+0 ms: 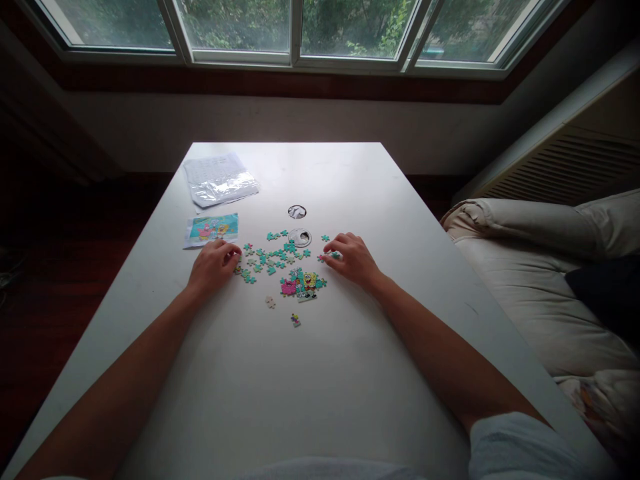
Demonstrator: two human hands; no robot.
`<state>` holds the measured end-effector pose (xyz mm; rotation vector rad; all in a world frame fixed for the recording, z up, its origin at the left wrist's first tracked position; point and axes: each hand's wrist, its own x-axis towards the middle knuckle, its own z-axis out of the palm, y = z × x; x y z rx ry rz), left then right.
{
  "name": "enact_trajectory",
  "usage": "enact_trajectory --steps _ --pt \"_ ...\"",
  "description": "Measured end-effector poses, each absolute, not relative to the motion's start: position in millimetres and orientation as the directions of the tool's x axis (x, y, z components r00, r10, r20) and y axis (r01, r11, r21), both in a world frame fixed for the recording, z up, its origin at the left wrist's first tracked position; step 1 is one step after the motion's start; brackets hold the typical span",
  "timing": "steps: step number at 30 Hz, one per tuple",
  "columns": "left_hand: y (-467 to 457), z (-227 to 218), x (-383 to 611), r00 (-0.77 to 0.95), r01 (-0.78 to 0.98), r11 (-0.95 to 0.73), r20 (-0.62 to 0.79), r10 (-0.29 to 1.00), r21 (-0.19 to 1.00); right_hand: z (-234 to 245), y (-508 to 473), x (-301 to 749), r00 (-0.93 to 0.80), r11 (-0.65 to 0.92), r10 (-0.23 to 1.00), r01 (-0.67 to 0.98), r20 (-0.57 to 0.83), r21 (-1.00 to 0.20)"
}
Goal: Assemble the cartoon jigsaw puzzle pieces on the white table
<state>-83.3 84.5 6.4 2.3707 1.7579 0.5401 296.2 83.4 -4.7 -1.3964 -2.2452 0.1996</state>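
Observation:
Several small teal jigsaw pieces lie scattered on a white table. A joined patch of puzzle with pink and yellow cartoon figures sits just nearer to me. My left hand rests at the left edge of the scatter, fingers curled and pinching at a piece there. At the right edge, my right hand has its fingertips closed on a teal piece. Two stray pieces lie closer to me.
A printed reference picture lies left of the pieces, with a clear plastic bag over paper behind it. Two round cable holes sit mid-table. A cream sofa stands to the right, windows ahead.

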Motion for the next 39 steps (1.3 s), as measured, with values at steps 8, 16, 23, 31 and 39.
enact_trajectory --steps 8,16,23,31,39 --pt "76 12 -70 0.3 0.886 -0.364 0.244 0.922 0.286 -2 76 283 -0.423 0.481 0.875 0.81 0.235 -0.334" --pt "44 33 -36 0.438 0.841 -0.461 0.142 0.888 0.283 1 74 279 -0.443 0.48 0.876 0.773 0.189 -0.415" --pt "-23 36 21 0.62 0.761 -0.612 0.04 0.784 0.215 -1 66 269 -0.434 0.495 0.86 0.58 0.269 -0.647" --pt "-32 17 32 0.717 0.669 -0.716 0.08 0.692 0.196 -6 66 264 -0.347 0.312 0.923 0.425 0.166 -0.85" --pt "-33 19 33 0.76 0.624 -0.76 0.087 0.645 0.181 -6 68 265 -0.394 0.358 0.899 0.415 0.189 -0.836"
